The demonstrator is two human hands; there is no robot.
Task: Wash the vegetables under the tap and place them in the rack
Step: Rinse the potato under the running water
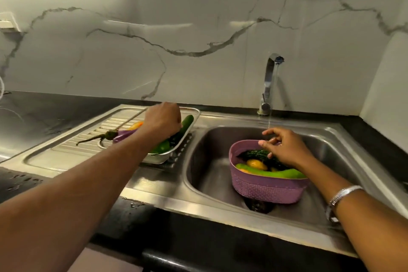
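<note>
While tap (269,81) runs, steel sink (220,203) (black counter (33,112)) gleams.

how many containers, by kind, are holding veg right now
Purple plastic basket, in the sink: 1
Metal rack, on the drainboard: 1
Total: 2

Landmark: purple basket (268,187) in sink basin (205,161).
- Basin floor left of basket left bare.
- Basket opening partly covered by right hand (287,150).
- Tap (268,86) and stream behind basket.
- Rack (174,150) left of basket, overhung by left hand (162,120).
</note>
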